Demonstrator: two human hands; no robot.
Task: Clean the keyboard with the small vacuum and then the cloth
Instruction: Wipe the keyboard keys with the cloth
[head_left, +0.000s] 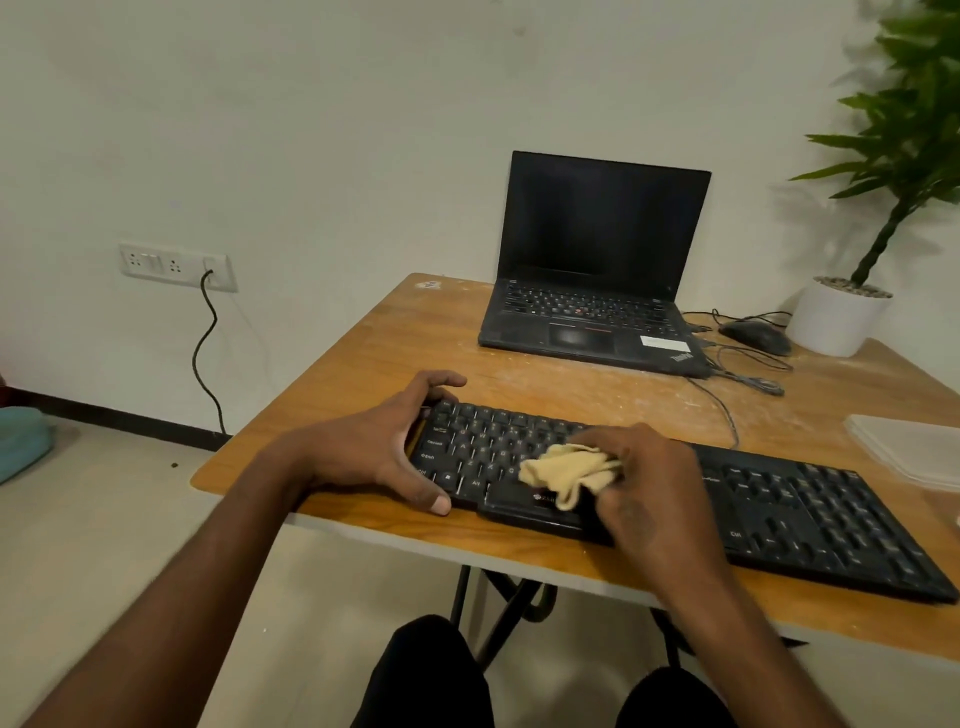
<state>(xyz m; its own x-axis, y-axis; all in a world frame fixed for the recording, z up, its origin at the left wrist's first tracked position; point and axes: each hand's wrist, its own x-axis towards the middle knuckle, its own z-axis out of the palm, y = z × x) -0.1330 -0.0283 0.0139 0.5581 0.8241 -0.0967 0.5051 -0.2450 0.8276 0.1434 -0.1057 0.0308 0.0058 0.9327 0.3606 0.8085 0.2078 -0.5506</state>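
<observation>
- Keyboard (779, 499) is lying at the near edge of the counter (363, 338), in front of the laptop (592, 260), running diagonally w/ its right end nearer the person.
- Right hand (660, 483) is bunching the yellow cloth (566, 473) in curled fingers and pressing it on the keys just above the keyboard's space bar, left of centre.
- Left hand (395, 447) is clamping the keyboard's left end: fingers curled over the far corner, thumb on the near edge, bracing it.
- Judging by the cloth in use, the wipe step is underway; no vacuum in view.
- To do it well, prob.: be keeping the left-hand brace firm so the keyboard isn't sliding off the near edge; be wiping row by row toward the keyboard's right end, incl. the numpad, w/ light pressure so keycaps aren't lifting.
- Be refolding the cloth to a fresh face as it's picking up dust; the counter behind the keyboard is looking dusty, so be avoiding dragging the cloth over it.
</observation>
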